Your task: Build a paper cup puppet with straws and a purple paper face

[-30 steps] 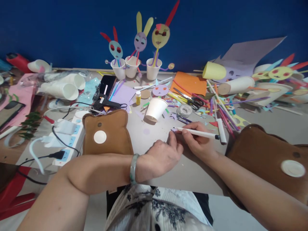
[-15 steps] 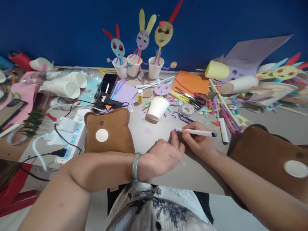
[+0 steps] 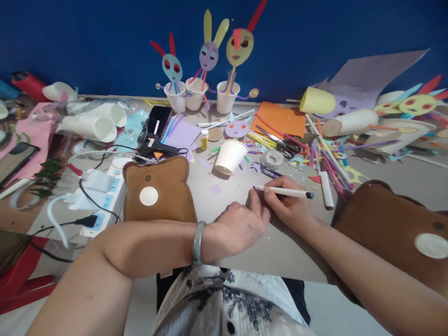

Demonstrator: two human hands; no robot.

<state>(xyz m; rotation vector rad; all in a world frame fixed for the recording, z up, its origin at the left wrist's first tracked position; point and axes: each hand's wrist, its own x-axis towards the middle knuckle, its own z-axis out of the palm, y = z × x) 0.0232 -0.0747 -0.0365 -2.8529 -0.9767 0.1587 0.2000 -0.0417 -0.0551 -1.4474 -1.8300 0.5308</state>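
My right hand (image 3: 292, 203) pinches a white marker pen (image 3: 290, 192), its tip pointing left. The pen tip meets a tiny purple paper piece (image 3: 255, 188) at the fingertip of my left hand (image 3: 241, 228). My left index finger presses that piece against the table; the other fingers are curled and partly hidden. A white paper cup (image 3: 230, 157) stands tilted just beyond both hands, with a purple paper face (image 3: 237, 129) behind it. On the table to the left of my fingers lies a small purple paper disc (image 3: 215, 189).
Three cup puppets (image 3: 196, 91) stand along the blue wall. Scissors (image 3: 287, 147), clear tape (image 3: 272, 159) and an uncapped-looking marker (image 3: 326, 190) lie beyond my right hand. Brown cushions (image 3: 159, 193) flank my arms. A power strip (image 3: 108, 196) and glue gun (image 3: 157, 148) are left.
A red paper piece on the yellow puppet head now hangs down over its face. My hands and the pen stay almost in place.
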